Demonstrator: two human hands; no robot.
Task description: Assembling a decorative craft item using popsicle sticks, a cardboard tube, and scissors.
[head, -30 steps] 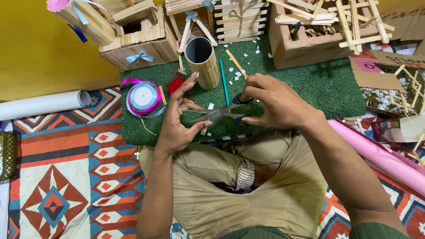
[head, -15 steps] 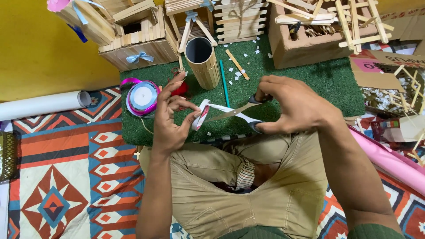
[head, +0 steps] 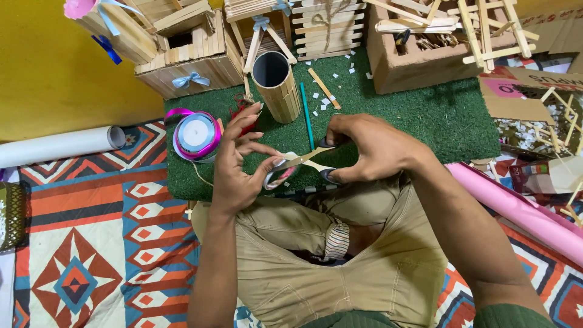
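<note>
Scissors [head: 306,161] sit in my right hand [head: 370,149] — my fingers are curled through the dark handles, and the blades are a little open. My left hand [head: 240,164] is just beside them. Its thumb and first finger pinch a small loop of white ribbon [head: 280,175], and the other fingers are spread up and out. The blade tips touch the ribbon right where I pinch it, over my lap.

Just past my left hand is a roll of ribbon [head: 196,133] with a pink edge, lying on the green mat [head: 425,115]. Between my hands and a bit farther away stands a round pot made of sticks [head: 276,85]. A thin teal stick [head: 307,115] lies next to it — near my right hand. A pink paper roll [head: 516,206] lies by my right arm.
</note>
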